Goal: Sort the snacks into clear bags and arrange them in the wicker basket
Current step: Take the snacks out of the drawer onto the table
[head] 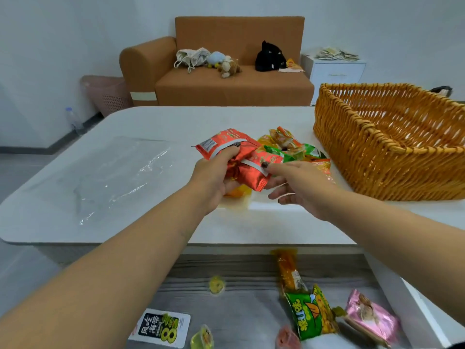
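My left hand (214, 177) grips a bunch of red snack packets (231, 147) above the white table (125, 222). My right hand (299, 185) pinches another red packet (254, 172) at its edge, right beside the left hand. Behind them lies a pile of orange and green snacks (289, 147). A yellow packet (239, 192) sits under the hands. Clear bags (120, 172) lie flat on the table's left half. The wicker basket (392, 152) stands at the right, with nothing visible inside.
Several snacks lie on the floor below the table's front edge: a green packet (309, 313), a pink one (372, 318), an orange one (289, 270), a white one (161, 326). A brown sofa (226, 79) and white cabinet (337, 71) stand behind.
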A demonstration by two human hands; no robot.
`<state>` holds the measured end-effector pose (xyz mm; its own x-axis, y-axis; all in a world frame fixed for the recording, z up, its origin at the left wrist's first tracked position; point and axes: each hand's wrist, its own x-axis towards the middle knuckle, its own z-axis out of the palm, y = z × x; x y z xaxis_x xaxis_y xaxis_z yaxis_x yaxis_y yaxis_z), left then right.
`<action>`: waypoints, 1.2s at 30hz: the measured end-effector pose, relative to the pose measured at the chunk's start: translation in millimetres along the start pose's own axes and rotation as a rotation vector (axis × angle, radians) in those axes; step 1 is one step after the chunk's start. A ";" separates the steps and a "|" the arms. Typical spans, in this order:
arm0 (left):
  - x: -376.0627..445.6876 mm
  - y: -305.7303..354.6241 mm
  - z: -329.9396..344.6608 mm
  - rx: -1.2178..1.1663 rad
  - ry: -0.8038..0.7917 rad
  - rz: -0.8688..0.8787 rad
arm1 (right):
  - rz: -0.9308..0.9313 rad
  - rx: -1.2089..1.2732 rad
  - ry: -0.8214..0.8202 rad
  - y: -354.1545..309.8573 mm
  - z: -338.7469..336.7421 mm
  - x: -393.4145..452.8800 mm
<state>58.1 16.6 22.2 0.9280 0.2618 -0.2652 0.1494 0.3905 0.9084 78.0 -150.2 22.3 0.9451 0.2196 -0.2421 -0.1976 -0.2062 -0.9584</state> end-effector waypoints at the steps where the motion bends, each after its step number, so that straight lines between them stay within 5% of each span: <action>1: -1.2 0.4 2.0 0.015 0.000 -0.001 | -0.005 0.022 -0.027 3.0 0.4 -6.8; 9: -4.3 -10.1 6.3 0.062 0.048 0.027 | 0.106 0.284 0.282 16.3 -33.8 7.8; 15: 1.6 -8.2 0.2 0.223 0.099 0.123 | 0.268 0.106 0.321 54.9 -44.0 15.6; 26: 18.4 -21.6 40.9 0.121 -0.107 0.059 | 0.017 -0.133 0.482 87.7 -22.2 4.0; 33: 27.6 -35.1 54.3 0.355 0.092 0.213 | 0.007 -0.079 0.424 88.4 -26.9 6.6; 36: 14.3 -25.5 41.7 0.350 0.078 0.264 | -0.146 -0.304 0.340 87.7 -31.6 5.8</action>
<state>81.8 -26.4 8.7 0.9231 0.3840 -0.0205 0.0294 -0.0174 0.9994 74.4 -197.2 -58.4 0.9989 -0.0470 0.0036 -0.0193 -0.4774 -0.8785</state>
